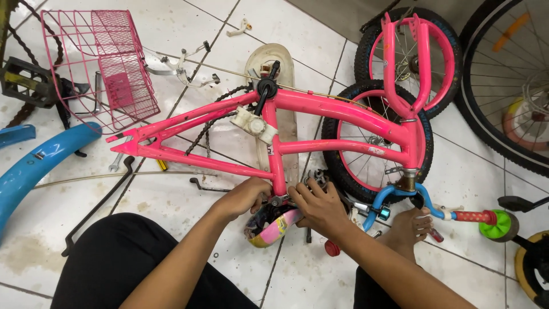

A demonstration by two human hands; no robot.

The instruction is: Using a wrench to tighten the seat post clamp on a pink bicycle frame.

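Small pink steel bicycle frame [320, 109] flat on white tiled floor [171, 200], stripped: wheels off, chain [214, 123] slack, fork [409, 63] detached. Seat end nearest knees; multicoloured padded saddle [274, 226] there, clamp area seemingly in work, rest of bike apart. Spoked black-tyred wheel [366, 166] under frame. Pink wire basket [100, 66], blue mudguard [40, 163], black pedal [26, 83] scattered left, crowding floor. Left hand [246, 197] curled round seat-tube base; right hand [320, 206] fingers pressed at clamp, grip unclear.
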